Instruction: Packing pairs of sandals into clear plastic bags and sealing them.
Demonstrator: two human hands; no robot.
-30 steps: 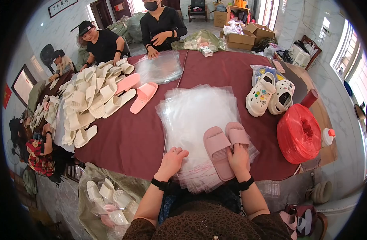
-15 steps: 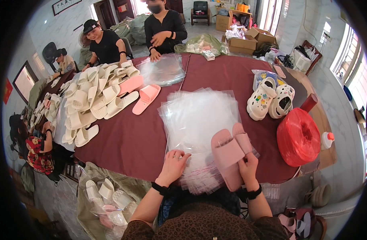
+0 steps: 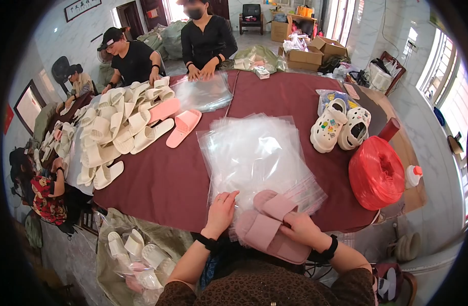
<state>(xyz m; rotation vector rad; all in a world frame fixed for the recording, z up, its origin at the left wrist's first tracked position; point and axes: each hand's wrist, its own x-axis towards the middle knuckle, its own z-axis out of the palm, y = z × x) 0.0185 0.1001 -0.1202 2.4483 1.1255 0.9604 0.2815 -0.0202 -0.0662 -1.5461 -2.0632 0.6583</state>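
Slippers (image 3: 267, 227) — soft, light foam pair — clamped in the right hand (image 3: 300, 229), left hand (image 3: 221, 211) flat, open on slippery bags (image 3: 254, 153) just beside.

left hand (image 3: 221, 209): black wristband | right hand (image 3: 300, 228): black wristband | brown patterned top

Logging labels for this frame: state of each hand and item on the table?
Left hand: open, flat on the clear bags.
Right hand: gripping the pink slippers.
Pink slippers: paired, held at the table's near edge.
Clear bags: loose stack, flat.
Red twine roll: upright.
White clogs: side by side.
Cream slippers: heaped.
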